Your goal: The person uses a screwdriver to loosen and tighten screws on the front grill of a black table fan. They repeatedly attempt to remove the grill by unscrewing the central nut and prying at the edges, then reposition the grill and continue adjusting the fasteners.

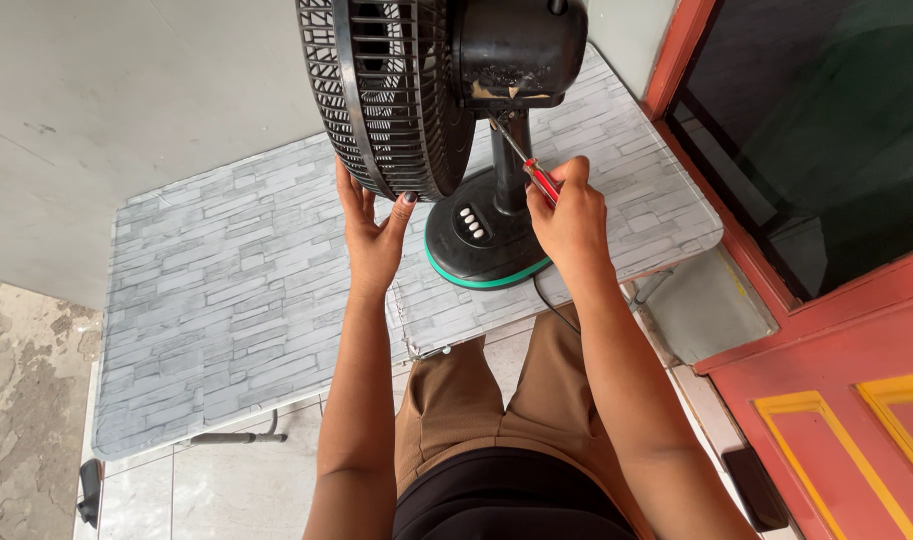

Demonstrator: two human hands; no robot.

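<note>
Both arms are bare from the wrist up to the edge of the view, with no sleeves visible. The left hand (373,235) has a dark painted nail on the thumb. The right hand (568,222) shows no ring and no watch. The person wears light brown trousers (496,395) with pressed folds along the legs. Above them there is a black top (506,500), seen at the bottom of the view.
</note>
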